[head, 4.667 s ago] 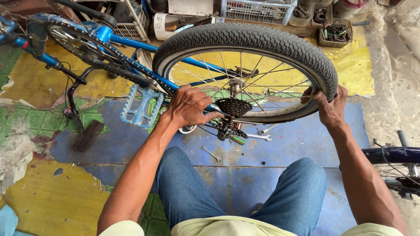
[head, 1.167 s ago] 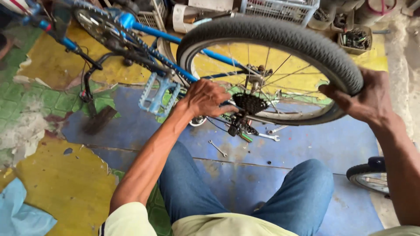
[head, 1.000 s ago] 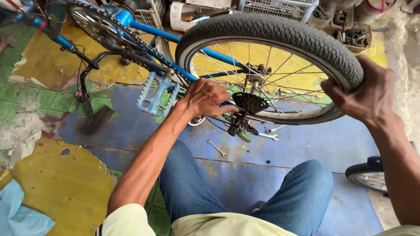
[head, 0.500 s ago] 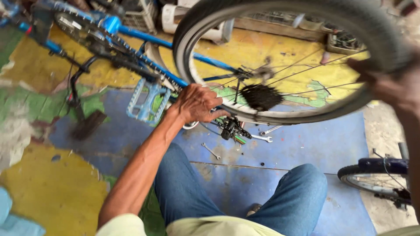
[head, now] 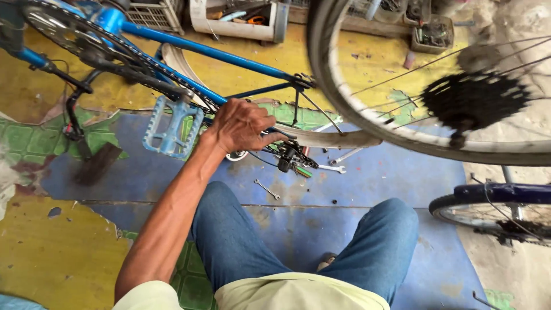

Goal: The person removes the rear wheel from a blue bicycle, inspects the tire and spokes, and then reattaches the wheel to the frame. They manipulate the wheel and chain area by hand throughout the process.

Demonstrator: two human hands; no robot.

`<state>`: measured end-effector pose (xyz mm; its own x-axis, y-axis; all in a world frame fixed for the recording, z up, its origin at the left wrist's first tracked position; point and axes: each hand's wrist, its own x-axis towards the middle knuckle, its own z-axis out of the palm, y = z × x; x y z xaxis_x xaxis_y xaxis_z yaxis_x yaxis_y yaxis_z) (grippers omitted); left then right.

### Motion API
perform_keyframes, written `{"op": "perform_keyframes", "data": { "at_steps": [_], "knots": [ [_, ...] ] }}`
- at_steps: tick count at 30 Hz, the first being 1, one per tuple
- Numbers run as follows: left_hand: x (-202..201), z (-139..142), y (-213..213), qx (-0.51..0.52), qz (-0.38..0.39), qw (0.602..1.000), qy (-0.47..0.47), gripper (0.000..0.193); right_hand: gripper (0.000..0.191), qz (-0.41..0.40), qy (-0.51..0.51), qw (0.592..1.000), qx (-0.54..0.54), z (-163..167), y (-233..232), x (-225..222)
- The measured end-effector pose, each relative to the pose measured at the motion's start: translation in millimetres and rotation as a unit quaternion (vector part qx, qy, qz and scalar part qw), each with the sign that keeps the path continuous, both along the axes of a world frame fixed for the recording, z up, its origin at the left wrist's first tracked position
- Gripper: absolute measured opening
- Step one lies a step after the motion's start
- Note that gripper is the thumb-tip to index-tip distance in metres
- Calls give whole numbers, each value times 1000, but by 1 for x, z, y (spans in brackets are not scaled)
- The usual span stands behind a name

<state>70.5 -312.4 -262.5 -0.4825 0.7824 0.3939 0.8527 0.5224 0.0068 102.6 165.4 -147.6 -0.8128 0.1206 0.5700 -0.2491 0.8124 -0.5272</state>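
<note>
The rear wheel (head: pixel 402 123), cassette (head: pixel 473 100) attached, hangs lifted off the blue bike frame (head: pixel 212 54), up and to the right of the left hand (head: pixel 241 123), whose fingers curl closed around the frame's rear end beside the derailleur (head: pixel 293 158). A small spanner (head: pixel 267 189) lies just below those fingers. The right hand is out of view.

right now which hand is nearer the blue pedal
Left. The left hand grips the bike's rear parts right beside the blue pedal. The right hand is out of view, off past the lifted wheel.
</note>
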Motion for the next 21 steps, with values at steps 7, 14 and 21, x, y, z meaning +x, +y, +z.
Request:
{"op": "perform_keyframes", "data": {
  "at_steps": [7,14,21],
  "knots": [
    [2,0,-1,13,-12,1000,25,49,44,-50,31,998,-6,-17,41,3],
    [2,7,3,-8,2,1000,-6,53,41,-98,17,995,6,-35,81,-16],
    [2,9,5,-2,-3,1000,1,55,40,-269,-125,949,105,-103,92,-37]
  ]
}}
